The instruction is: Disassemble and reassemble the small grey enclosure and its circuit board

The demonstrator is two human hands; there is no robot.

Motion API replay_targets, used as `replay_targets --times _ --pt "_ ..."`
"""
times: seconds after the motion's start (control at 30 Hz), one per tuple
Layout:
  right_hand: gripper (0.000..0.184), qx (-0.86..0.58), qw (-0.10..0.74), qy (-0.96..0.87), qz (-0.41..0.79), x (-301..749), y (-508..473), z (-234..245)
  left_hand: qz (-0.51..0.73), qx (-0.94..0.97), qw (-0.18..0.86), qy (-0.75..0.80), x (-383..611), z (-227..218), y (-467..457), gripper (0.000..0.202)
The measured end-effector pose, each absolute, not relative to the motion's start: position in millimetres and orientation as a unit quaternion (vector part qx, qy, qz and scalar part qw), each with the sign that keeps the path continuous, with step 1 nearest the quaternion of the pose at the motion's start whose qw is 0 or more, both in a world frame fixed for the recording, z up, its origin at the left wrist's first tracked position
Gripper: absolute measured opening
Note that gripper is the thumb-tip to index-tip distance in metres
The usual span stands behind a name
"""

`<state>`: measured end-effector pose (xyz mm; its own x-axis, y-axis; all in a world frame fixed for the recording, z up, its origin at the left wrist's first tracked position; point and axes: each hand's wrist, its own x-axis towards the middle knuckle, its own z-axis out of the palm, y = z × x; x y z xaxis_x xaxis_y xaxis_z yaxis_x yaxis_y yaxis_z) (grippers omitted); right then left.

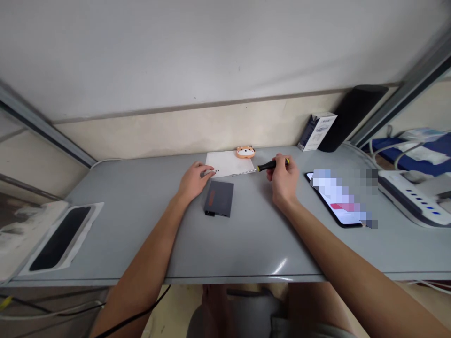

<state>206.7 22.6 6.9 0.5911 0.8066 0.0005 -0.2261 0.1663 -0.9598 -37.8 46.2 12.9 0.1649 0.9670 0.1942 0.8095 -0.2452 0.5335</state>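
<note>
My right hand (283,180) is wrapped round the black and yellow handle of a screwdriver (267,166). Its thin shaft points left, the tip near the lower edge of a white sheet of paper (225,162). My left hand (195,180) is at the paper's left edge, thumb and fingertips close together; whatever may be between them is too small to tell. Beside those fingertips, a few tiny dark pieces (217,171) lie on the paper. A flat dark grey box-shaped device (219,198) with a reddish mark rests on the desk between my hands, untouched.
An orange animal-face case (245,151) sits on the paper's back edge. To the right are a lit phone (334,199), a white power strip (412,199), a small carton (317,131) and a black cylinder (352,117). A dark-screened phone (61,237) lies left on the grey desk (239,253).
</note>
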Motion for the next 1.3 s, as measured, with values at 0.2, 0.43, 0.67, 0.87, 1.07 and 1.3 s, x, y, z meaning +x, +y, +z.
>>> replay_targets --times 0.2,0.43,0.67,0.87,1.07,1.3 --pt "0.028 -0.547 0.717 -0.254 0.351 210 23 9 0.192 0.782 0.332 0.492 -59 44 35 0.045" --pt "0.024 -0.556 0.712 -0.291 0.316 212 19 11 0.079 0.818 0.402 0.404 -64 54 29 0.068" --pt "0.024 -0.510 0.690 -0.451 0.247 208 3 21 0.095 0.829 0.291 0.468 -31 37 17 0.078" --pt "0.026 -0.513 0.675 -0.506 0.158 205 -8 24 0.091 0.826 0.341 0.439 -26 43 9 0.058" --pt "0.028 -0.518 0.678 -0.511 0.103 205 -11 23 0.096 0.818 0.281 0.493 -32 52 7 0.064" --pt "0.028 -0.504 0.686 -0.522 0.054 205 -11 20 0.103 0.822 0.240 0.506 -16 42 4 0.065"
